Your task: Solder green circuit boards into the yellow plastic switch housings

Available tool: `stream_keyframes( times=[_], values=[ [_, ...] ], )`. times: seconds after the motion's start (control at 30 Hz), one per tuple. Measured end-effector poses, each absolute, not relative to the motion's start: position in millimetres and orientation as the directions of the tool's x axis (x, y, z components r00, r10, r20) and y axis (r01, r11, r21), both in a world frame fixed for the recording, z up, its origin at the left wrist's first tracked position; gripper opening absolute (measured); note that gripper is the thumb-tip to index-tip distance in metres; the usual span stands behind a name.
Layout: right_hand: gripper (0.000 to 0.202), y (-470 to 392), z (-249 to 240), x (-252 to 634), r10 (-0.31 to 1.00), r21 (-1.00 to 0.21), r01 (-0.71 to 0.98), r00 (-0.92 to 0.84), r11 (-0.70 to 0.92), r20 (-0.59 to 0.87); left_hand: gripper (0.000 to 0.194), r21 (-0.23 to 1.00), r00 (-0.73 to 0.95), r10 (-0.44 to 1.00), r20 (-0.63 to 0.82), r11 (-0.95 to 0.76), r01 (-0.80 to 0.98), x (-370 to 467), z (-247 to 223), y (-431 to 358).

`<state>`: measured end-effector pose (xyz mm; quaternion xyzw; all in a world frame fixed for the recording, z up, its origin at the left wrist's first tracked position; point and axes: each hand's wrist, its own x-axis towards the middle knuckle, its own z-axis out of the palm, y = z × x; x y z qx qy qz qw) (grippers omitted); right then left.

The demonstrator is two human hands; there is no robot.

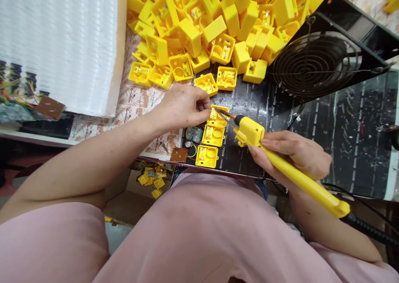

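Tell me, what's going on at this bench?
A person's right hand grips a yellow soldering iron, its tip at the farthest case in a column of three. The left hand is at that case's edge; whether it pinches anything is unclear. Beyond lies a heap of yellow cases.

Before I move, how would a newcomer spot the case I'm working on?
Start from the black fan. Left of it and nearer the pink shirt, three open yellow cases form a column. The wanted case is farthest from the shirt; only it lies under the tip of the soldering iron.
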<state>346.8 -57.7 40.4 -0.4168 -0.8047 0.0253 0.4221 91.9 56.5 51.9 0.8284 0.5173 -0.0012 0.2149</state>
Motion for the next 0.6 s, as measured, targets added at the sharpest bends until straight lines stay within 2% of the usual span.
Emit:
stream_keyframes(
  times=[0.17,0.27,0.43,0.53,0.6],
  values=[
    [0.018,-56.7,41.9,348.0,0.717,-0.407,0.650,-0.320,0.641,0.619,0.023,0.361,0.470,0.855,-0.219,-0.376,0.853,91.2,50.9,56.1],
    [0.022,-57.0,39.1,348.2,0.687,-0.401,0.617,-0.335,0.677,0.645,0.023,0.352,0.464,0.855,-0.231,-0.371,0.859,93.1,52.2,56.5],
    [0.027,-61.1,41.6,352.0,0.695,-0.403,0.594,-0.418,0.696,0.584,0.019,0.319,0.458,0.844,-0.277,-0.369,0.873,97.5,57.0,57.9],
    [0.014,-65.3,42.5,359.3,0.747,-0.424,0.652,-0.353,0.629,0.564,0.018,0.313,0.465,0.841,-0.279,-0.378,0.871,97.5,55.6,59.2],
    [0.016,-68.5,38.1,366.0,0.817,-0.468,0.719,-0.247,0.515,0.520,0.020,0.325,0.493,0.832,-0.254,-0.407,0.854,95.6,52.7,60.3]
  ],
)
